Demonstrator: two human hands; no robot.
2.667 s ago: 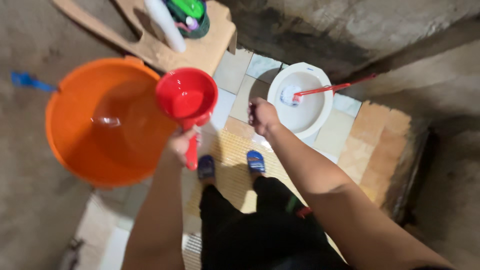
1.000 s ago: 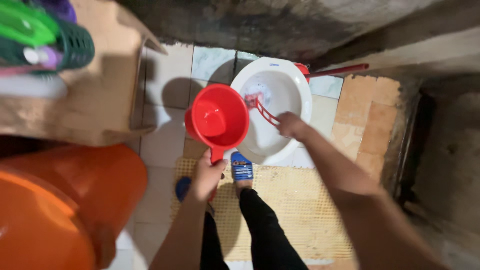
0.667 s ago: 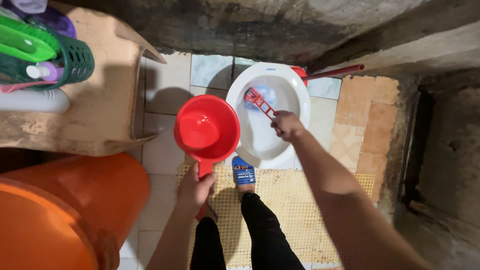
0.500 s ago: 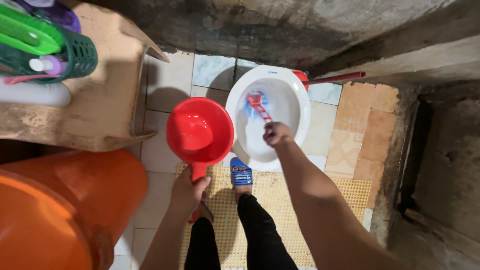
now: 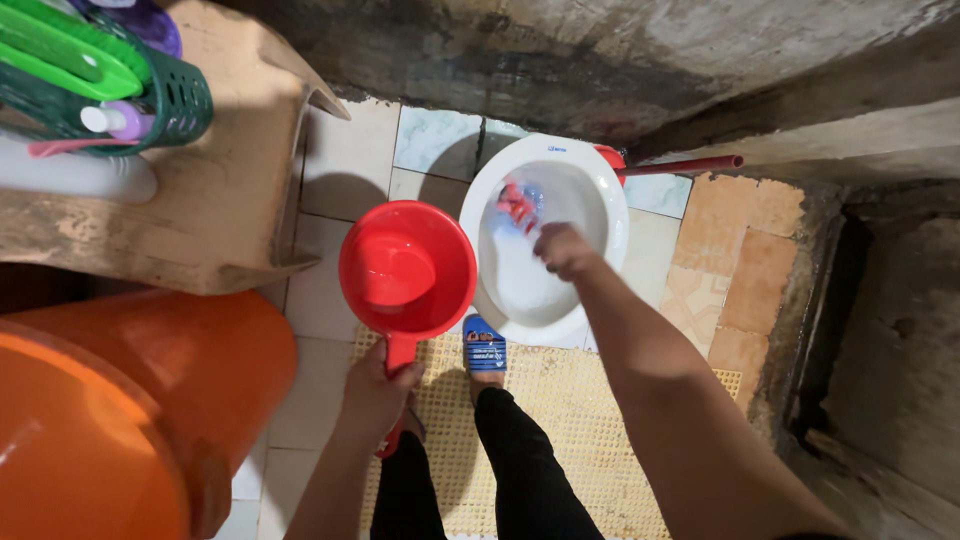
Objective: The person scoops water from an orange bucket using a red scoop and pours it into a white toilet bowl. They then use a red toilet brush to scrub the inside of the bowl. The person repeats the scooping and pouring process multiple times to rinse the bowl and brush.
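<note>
The right hand [image 5: 562, 250] is closing in a fist around a red plastic toilet brush [image 5: 517, 205], its blurred head inside the white ceramic squat toilet bowl [image 5: 600, 200] at twelve o'clock. The left hand [image 5: 378, 392] is gripping the handle of a round red plastic water dipper [image 5: 407, 270], held at nine o'clock of the bowl. A large orange plastic tub [image 5: 120, 420] is sitting at eight o'clock.

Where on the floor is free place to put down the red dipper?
Bare tiles lie between the wooden stool and the toilet bowl. The yellow mat is open beside the right leg. It is crowded on the stool top around the green basket, and by the orange bucket.
</note>
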